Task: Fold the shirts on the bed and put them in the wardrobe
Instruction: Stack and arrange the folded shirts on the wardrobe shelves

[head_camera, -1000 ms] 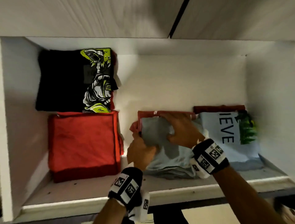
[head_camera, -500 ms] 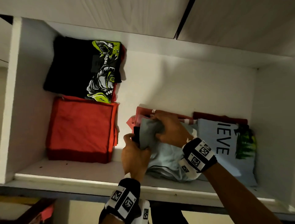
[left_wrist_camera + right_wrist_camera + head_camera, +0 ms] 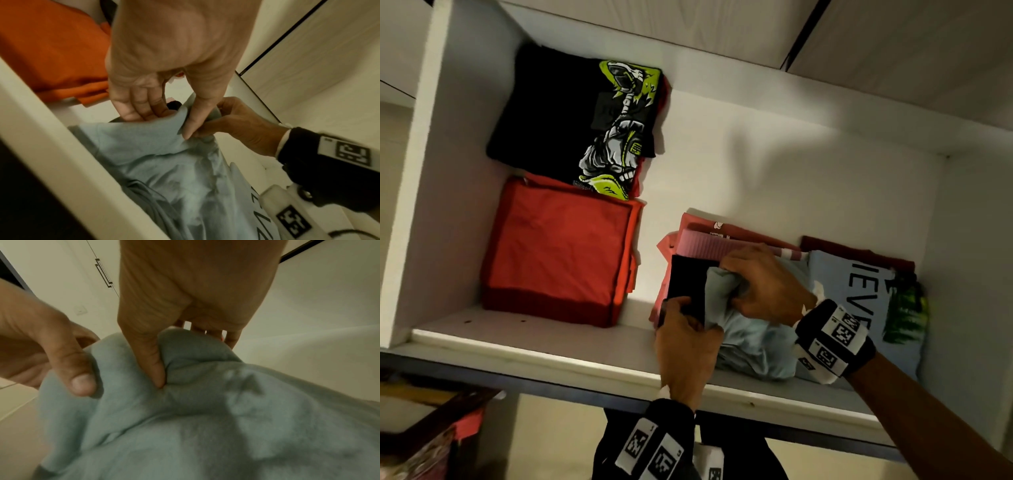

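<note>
A crumpled light blue shirt (image 3: 753, 342) lies on the wardrobe shelf (image 3: 544, 346), on top of a pink and red folded stack (image 3: 709, 241). My left hand (image 3: 683, 310) pinches its left edge between thumb and fingers, as the left wrist view shows (image 3: 164, 116). My right hand (image 3: 736, 291) grips a bunched fold of the same shirt (image 3: 205, 426), with its thumb pressed into the cloth. A black folded garment (image 3: 686, 282) shows under the peeled-back edge.
A black shirt with a green graphic (image 3: 582, 120) and a red folded shirt (image 3: 558, 253) fill the shelf's left side. A light blue shirt with lettering (image 3: 859, 294) lies at the right over dark red cloth. The wardrobe side walls stand close on both sides.
Both hands have pulled the light blue shirt's left edge up and to the right, uncovering the black garment and more of the pink stack. The head view has tilted.
</note>
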Demonstrator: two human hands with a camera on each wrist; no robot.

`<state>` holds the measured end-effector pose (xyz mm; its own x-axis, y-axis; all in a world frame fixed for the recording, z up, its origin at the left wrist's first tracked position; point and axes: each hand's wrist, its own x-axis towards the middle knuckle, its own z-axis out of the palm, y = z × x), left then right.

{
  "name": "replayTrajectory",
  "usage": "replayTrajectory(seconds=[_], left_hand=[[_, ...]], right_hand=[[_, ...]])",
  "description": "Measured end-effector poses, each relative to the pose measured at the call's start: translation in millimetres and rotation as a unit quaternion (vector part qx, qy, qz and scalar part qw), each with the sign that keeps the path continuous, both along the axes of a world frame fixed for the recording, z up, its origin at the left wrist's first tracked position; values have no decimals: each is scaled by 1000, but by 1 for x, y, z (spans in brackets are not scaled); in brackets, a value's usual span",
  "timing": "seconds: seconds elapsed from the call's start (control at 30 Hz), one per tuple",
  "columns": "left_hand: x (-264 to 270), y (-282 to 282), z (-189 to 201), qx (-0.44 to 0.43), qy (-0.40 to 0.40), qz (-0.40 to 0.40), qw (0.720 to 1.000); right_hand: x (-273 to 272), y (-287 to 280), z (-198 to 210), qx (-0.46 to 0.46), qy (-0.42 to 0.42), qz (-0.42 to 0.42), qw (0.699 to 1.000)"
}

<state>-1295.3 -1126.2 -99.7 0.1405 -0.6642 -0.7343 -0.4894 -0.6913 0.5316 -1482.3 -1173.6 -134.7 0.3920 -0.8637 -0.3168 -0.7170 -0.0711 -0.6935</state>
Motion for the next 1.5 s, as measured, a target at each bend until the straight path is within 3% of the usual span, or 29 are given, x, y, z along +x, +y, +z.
replayTrajectory(seconds=[0.13,0.23,0.3,0.37,0.43,0.53,0.67,0.83,0.9,1.0,1.17,1.3,1.43,1.5], left_hand=[[8,-3,-2,-1,15,-31,999],[11,-5,-9,0,37,-70,997],[11,-5,-10,-20,8,-159,987],[11,-6,-9,-71,-62,-263,960],[14,-9,-11,-125,-100,-302,940],[18,-22,-21,-118,-93,-270,951],[23,-42,-36,15,-14,-131,991],[27,-51,-48,36,-15,-101,994],[26,-48,-50,51,-11,-84,995],[27,-41,-48,33,-5,-79,996],[28,-34,-35,-93,-3,-137,986],[29,-24,-24,-119,55,-191,973],[30,-28,-26,-3,152,-75,986],[32,-35,-33,-13,130,-42,990]], right_hand=[[-3,5,18,56,-51,-42,996],[-7,21,28,118,-17,-45,992],[-7,33,31,86,43,-24,995],[-6,44,34,3,73,-3,997],[-6,51,33,-44,83,12,995],[-2,46,26,-55,69,-22,996],[6,6,10,38,9,-67,997],[7,-23,8,55,-10,-64,996],[15,-22,12,103,-30,-77,991],[23,-22,11,181,41,-52,981],[23,-39,12,227,152,58,960],[15,-31,25,107,160,71,979],[-5,7,25,28,52,4,998],[-7,18,22,-11,53,-3,999]])
